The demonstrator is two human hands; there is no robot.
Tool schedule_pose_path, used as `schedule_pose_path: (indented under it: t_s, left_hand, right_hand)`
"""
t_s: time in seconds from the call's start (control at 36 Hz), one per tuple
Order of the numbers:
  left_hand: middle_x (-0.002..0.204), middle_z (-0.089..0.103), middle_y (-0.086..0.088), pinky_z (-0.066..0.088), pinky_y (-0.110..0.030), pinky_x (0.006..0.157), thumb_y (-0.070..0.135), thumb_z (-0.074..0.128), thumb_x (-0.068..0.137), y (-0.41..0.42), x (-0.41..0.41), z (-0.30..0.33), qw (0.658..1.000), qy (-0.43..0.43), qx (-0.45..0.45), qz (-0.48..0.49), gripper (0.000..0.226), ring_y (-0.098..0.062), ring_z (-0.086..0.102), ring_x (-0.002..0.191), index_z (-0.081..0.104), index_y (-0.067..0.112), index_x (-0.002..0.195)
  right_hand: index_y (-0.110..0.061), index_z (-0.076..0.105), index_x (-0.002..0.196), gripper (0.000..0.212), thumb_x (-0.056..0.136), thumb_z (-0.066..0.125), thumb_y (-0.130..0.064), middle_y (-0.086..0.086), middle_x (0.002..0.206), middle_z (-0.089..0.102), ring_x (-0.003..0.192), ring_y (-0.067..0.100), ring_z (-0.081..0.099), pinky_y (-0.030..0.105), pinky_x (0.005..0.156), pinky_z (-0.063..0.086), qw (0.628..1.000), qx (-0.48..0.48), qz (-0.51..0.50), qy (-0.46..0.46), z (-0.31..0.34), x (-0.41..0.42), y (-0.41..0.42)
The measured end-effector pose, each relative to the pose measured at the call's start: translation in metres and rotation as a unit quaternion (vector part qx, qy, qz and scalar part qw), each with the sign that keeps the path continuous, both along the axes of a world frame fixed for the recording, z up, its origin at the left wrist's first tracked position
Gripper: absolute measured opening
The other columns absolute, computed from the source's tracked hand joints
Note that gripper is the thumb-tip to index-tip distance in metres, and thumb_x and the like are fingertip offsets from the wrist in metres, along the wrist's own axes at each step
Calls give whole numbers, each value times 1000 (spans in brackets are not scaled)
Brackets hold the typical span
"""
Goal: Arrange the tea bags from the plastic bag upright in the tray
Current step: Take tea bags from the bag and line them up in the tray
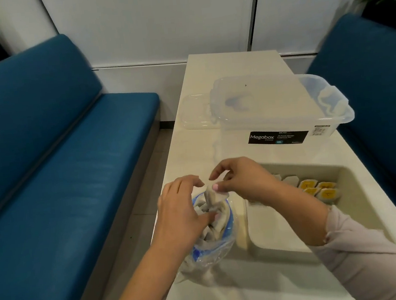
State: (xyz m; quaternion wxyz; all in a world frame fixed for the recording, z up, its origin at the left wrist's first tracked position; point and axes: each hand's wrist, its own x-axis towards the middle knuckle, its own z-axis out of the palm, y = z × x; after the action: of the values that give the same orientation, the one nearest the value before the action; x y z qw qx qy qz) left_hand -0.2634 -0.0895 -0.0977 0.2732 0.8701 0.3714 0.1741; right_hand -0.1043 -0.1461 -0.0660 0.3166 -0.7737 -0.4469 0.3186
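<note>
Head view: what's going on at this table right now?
A person is pulling tea bags out of a plastic bag at the table's near edge. The left hand reaches into the bag's mouth, while the right hand pinches a tea bag just above it. The tray beside it already holds a few bags upright at its far end. A clear box sits behind.

plastic bag (211, 247): clear, blue-zipped, open, table's left edge | tea bags (212, 198): pale bunch rising from its mouth | tray (354, 173): beige, right edge, yellow-tagged bags upright at far end
</note>
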Motion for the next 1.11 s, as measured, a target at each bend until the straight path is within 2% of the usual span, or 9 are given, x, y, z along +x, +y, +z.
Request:
schedule_pose_path:
  t_s: [0.08, 0.28, 0.39, 0.56, 0.75, 0.86, 1.0, 1.06, 1.11]
  left_hand:
    - [103, 42, 24, 35, -3, 71, 37, 85, 63, -7, 9, 2, 997, -68, -38, 6, 54, 5, 41, 96, 46, 33, 101]
    - [88, 57, 13, 54, -19, 73, 21, 75, 79, -18, 33, 1, 984, -162, -64, 19, 24, -7, 59, 84, 54, 27, 87]
    - [91, 61, 13, 52, -12, 74, 18, 73, 80, -25, 46, 3, 981, -173, -92, -6, 22, -6, 62, 86, 56, 29, 89]
    - [105, 57, 18, 52, -15, 72, 32, 86, 62, -44, 67, 1, 967, -190, -169, -16, 51, -1, 61, 90, 51, 38, 98]
    - [84, 65, 10, 45, -8, 62, 15, 73, 81, -50, 84, 6, 948, -264, -178, -12, 22, 3, 62, 75, 57, 29, 86]
    - [86, 68, 12, 48, -9, 68, 21, 67, 85, -45, 89, 5, 953, -249, -173, -16, 15, 0, 63, 81, 61, 34, 88]
    - [87, 71, 13, 55, -24, 77, 21, 64, 88, -36, 93, 5, 947, -246, -205, -18, 17, -1, 66, 81, 64, 38, 88]
    - [83, 70, 14, 55, -21, 73, 19, 63, 89, -34, 95, 8, 947, -243, -210, -17, 19, 1, 66, 76, 63, 38, 86]
    - [81, 69, 13, 53, -14, 66, 19, 60, 91, -34, 97, 10, 948, -235, -215, -19, 16, 3, 65, 72, 64, 34, 86]
  right_hand:
    - [-22, 67, 87, 11, 80, 72, -15, 1, 62, 60, 31, 2, 36, 13, 38, 27, 998, 29, -24, 54, 10, 5, -5]
    - [-11, 72, 82, 8, 80, 67, -4, -1, 54, 53, 39, 10, 24, 16, 39, 22, 985, 67, -73, 141, 21, 24, -25]
    - [-13, 72, 83, 8, 82, 67, -7, -1, 59, 56, 42, 10, 28, 19, 41, 24, 981, 64, -86, 162, 21, 37, -38]
    - [-12, 68, 79, 14, 85, 62, -1, 7, 63, 56, 29, 4, 33, 15, 31, 24, 962, 80, -117, 235, 20, 50, -50]
    - [-13, 68, 78, 15, 85, 62, -1, 11, 70, 63, 28, 6, 29, 13, 30, 22, 956, 87, -138, 242, 18, 67, -64]
    - [-11, 68, 84, 11, 90, 61, -18, 9, 64, 64, 29, 6, 30, 14, 32, 22, 957, 75, -140, 243, 14, 74, -71]
    - [-18, 65, 92, 45, 85, 50, -59, 0, 79, 61, 48, 10, 37, 21, 44, 28, 965, 58, -159, 198, 3, 76, -78]
    - [-20, 66, 92, 46, 74, 57, -62, -4, 86, 64, 54, 8, 43, 22, 51, 32, 967, 57, -141, 204, 0, 74, -81]
    - [-19, 67, 96, 32, 77, 68, -45, -8, 81, 65, 50, -3, 50, 19, 52, 35, 966, 66, -127, 216, -4, 72, -83]
